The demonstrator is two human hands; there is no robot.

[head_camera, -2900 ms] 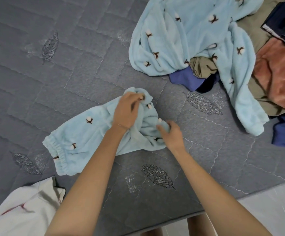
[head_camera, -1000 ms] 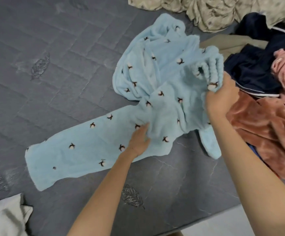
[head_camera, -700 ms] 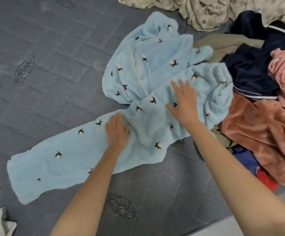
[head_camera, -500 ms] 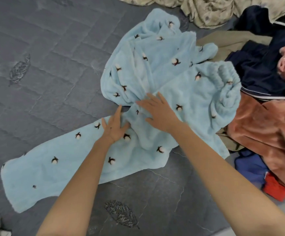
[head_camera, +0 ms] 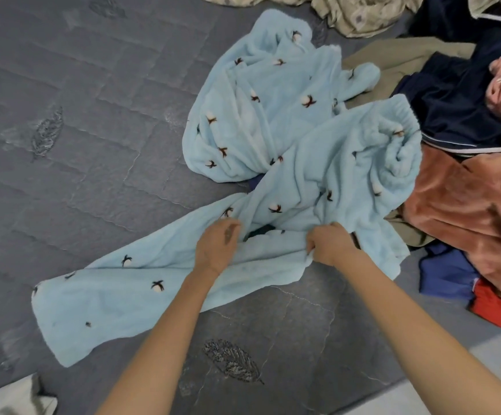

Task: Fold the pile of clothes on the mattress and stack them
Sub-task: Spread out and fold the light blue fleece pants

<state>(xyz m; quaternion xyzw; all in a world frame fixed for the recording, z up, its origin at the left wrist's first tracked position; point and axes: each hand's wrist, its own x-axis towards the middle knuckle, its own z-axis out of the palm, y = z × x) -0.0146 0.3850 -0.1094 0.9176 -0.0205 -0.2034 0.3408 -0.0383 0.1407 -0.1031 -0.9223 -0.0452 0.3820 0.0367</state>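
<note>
Your left hand point(head_camera: 217, 247) and right hand point(head_camera: 330, 245) both grip, fingers curled, the middle of pale blue fleece trousers point(head_camera: 141, 283) on the grey mattress point(head_camera: 78, 181). Their waistband point(head_camera: 392, 124) rests on the unfolded pile point(head_camera: 464, 205); pulling from here may drag those clothes along or leave a twisted fold

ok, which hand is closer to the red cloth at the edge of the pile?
Right. The right hand grips the blue trousers to the left of the red cloth. The left hand holds the same trousers further left still.
</note>
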